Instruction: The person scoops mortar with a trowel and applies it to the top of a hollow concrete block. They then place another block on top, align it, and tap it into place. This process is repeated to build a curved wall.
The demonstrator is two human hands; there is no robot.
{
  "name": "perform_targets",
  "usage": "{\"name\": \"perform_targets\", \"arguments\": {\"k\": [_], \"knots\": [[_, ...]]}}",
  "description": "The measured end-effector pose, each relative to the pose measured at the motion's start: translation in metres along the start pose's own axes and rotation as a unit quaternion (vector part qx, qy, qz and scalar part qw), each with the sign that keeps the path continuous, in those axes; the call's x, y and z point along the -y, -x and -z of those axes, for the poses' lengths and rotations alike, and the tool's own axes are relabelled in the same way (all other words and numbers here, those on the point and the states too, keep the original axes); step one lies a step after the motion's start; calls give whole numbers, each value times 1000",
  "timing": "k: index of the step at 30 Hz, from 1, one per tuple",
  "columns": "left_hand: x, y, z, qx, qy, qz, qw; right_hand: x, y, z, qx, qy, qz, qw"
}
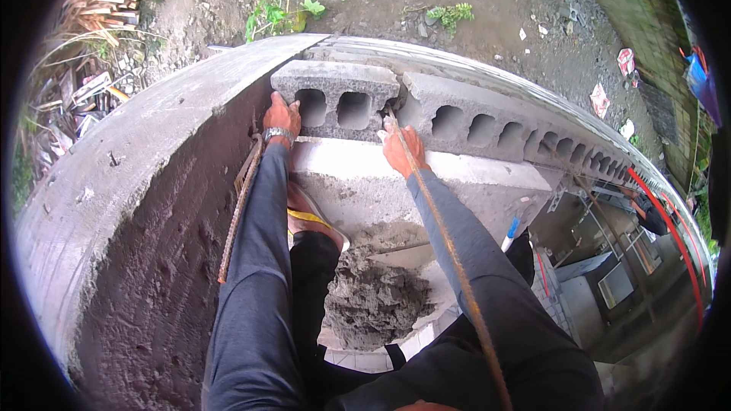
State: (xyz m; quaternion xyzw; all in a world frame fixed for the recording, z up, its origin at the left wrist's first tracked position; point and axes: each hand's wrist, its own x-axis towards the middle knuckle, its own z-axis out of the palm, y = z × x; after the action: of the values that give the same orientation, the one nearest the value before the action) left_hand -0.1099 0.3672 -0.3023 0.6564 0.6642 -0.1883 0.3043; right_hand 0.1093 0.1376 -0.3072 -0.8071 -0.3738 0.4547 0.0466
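Observation:
A grey concrete hollow block (332, 74) lies at the left end of a row, its open cells facing me. My left hand (282, 117) is closed round its left end, close to the rough concrete column. My right hand (403, 149) is closed at the block's chipped right end, beside the neighbouring hollow block (428, 87). A long rusty steel bar (448, 247) runs up across my right forearm and over that hand. Some fingertips are hidden by the blocks. Just below the row is a pale concrete ledge (457, 169).
A mortar heap (373, 301) sits between my legs, near my sandalled foot (314, 221). The wide concrete column (145, 213) fills the left, with a short rusty bar (237, 221) beside it. At right are a red hose (684, 247) and another person (649, 211) lower down.

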Motion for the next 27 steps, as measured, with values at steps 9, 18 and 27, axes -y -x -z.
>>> {"name": "perform_targets", "arguments": {"k": [9, 18, 27], "knots": [[9, -6, -12, 17, 5, 12, 1000, 14, 7, 18, 9, -9, -25, 1000], [29, -7, -9, -21, -39, -44, 998, 16, 5, 6, 20, -33, -35, 999], [18, -12, -11, -30, -31, -66, 997, -22, -18, -20, -72, -2, 81, 994]]}}
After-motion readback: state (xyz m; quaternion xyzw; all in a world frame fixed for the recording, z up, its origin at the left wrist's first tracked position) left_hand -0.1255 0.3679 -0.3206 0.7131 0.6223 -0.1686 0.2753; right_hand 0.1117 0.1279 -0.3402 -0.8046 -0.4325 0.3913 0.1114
